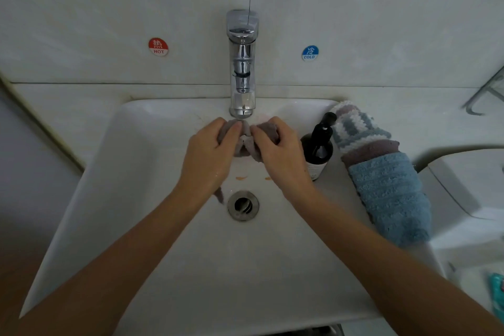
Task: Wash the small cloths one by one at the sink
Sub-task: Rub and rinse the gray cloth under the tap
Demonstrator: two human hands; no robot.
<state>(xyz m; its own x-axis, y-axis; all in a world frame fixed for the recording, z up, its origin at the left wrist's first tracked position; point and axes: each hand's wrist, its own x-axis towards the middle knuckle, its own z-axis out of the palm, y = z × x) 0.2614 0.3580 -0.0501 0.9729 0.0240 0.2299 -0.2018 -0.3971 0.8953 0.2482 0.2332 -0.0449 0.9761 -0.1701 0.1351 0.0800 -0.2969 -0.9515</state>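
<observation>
A small grey-mauve cloth (245, 142) is bunched between both hands just below the chrome tap (242, 63), over the white sink basin (136, 172). My left hand (210, 153) grips its left end and my right hand (278, 150) grips its right end, thumbs nearly meeting at the middle. A strip of the cloth hangs down under my left wrist near the drain (243, 205). On the sink's right rim lie a striped white-and-grey cloth (354, 125), a mauve cloth (371, 151) and a blue cloth (390, 196), overlapping in a row.
A dark pump bottle (317, 147) stands on the right rim, close to my right hand. Red HOT (158, 47) and blue COLD (310, 53) stickers sit on the wall tiles. Two small orange marks (241, 178) lie in the basin above the drain.
</observation>
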